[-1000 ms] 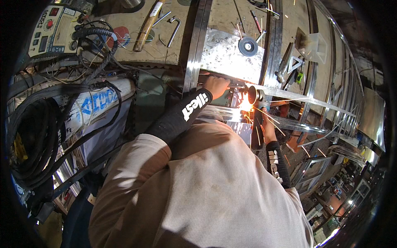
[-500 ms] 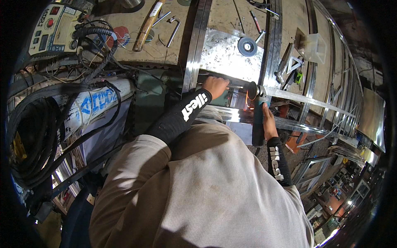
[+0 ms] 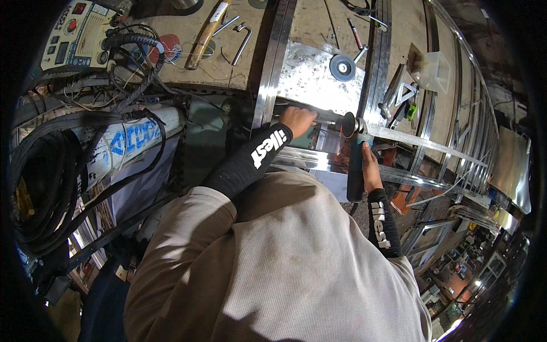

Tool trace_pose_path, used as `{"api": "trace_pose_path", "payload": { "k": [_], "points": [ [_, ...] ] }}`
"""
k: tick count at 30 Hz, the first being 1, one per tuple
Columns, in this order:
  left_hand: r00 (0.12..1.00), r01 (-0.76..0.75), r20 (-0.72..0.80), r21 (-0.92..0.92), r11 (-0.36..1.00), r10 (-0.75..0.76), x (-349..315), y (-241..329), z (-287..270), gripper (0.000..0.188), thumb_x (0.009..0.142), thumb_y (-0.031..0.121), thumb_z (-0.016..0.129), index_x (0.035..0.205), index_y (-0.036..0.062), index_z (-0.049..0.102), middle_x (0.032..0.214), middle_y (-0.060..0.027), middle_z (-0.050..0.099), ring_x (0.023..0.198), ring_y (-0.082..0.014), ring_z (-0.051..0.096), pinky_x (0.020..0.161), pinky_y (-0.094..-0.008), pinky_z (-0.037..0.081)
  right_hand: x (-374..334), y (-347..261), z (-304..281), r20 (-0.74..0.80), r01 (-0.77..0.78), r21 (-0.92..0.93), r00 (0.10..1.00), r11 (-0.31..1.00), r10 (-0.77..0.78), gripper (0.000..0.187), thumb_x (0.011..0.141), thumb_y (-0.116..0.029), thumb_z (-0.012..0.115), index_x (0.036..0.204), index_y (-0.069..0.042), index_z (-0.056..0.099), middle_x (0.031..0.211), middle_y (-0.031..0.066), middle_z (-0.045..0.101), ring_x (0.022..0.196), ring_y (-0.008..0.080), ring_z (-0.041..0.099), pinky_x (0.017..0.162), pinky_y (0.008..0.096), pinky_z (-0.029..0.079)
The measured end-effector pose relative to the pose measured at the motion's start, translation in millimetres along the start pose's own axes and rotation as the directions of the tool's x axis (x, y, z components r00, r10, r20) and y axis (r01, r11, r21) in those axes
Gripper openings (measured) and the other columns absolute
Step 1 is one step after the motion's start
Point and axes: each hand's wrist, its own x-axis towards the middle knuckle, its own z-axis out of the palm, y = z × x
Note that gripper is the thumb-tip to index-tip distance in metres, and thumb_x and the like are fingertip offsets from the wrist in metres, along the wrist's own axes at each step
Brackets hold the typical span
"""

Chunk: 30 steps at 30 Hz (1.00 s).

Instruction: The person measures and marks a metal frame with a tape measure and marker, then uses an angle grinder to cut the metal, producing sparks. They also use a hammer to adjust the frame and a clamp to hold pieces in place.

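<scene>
My right hand is wrapped round the body of a teal and black angle grinder, thumb along its side. The grinder's dark round disc stands on edge at its far end, facing left. To the left of the disc, my left hand is closed, with a thin metal piece reaching from its fingers toward the disc. I cannot tell whether it touches the disc. A faint orange glow shows just below the disc. Below both hands lies a shiny metal bar.
Another grinding disc lies on a bright metal plate. A hammer and a bent metal rod lie far left. A welding machine and coiled black cables fill the left. Long metal bars extend right.
The bright orange streak of sparks by the disc has shrunk to a faint glow. Both hands and the grinder keep nearly the same place.
</scene>
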Motion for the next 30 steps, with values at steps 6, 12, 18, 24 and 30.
{"api": "trace_pose_path", "payload": {
  "k": [6,12,18,24,30],
  "points": [
    [1.000,0.013,0.024,0.005,1.000,-0.013,1,0,2,0.028,0.098,0.037,0.065,0.101,0.0090,0.069,0.089,-0.0134,0.075,0.087,-0.0339,0.074,0.074,-0.0492,0.058,9,3,-2,0.053,-0.041,0.035,0.998,0.999,0.039,0.094,0.101,-0.064,0.057,0.153,0.013,0.040,0.156,0.0202,0.049,0.145,0.0261,0.045,0.122,0.0355,0.028],
    [1.000,0.006,0.025,0.004,1.000,-0.006,2,-1,3,0.028,0.098,0.037,0.065,0.101,0.0091,0.070,0.089,-0.0133,0.075,0.087,-0.0336,0.075,0.073,-0.0494,0.058,1,-7,1,0.032,-0.034,0.060,0.999,0.998,0.032,0.096,0.101,-0.064,0.057,0.156,0.012,0.034,0.159,0.0210,0.044,0.146,0.0281,0.044,0.121,0.0359,0.029],
    [1.000,-0.017,-0.014,-0.012,1.000,0.016,1,-2,1,0.027,0.097,0.036,0.066,0.099,0.0093,0.069,0.087,-0.0134,0.075,0.086,-0.0345,0.075,0.074,-0.0502,0.057,2,6,-2,-0.012,-0.027,-0.020,1.000,0.999,0.026,0.092,0.102,-0.063,0.056,0.153,0.012,0.040,0.157,0.0196,0.049,0.144,0.0259,0.046,0.120,0.0347,0.030],
    [1.000,-0.018,0.000,-0.016,1.000,0.018,2,-2,-3,0.027,0.097,0.036,0.066,0.099,0.0092,0.069,0.085,-0.0148,0.074,0.085,-0.0354,0.074,0.073,-0.0508,0.057,-1,25,-8,0.018,-0.092,0.039,0.996,0.995,0.092,0.087,0.102,-0.062,0.055,0.157,0.003,0.038,0.155,0.0125,0.050,0.130,0.0234,0.060,0.097,0.0379,0.056],
    [0.999,-0.027,-0.016,-0.023,0.999,0.027,1,-2,-3,0.027,0.097,0.036,0.066,0.097,0.0091,0.069,0.084,-0.0148,0.074,0.085,-0.0348,0.075,0.073,-0.0503,0.057,-11,27,-10,0.165,-0.171,0.177,0.976,0.969,0.143,0.077,0.103,-0.060,0.056,0.151,-0.001,0.048,0.136,0.0061,0.062,0.092,0.0163,0.071,0.065,0.0365,0.062]
  ]
}}
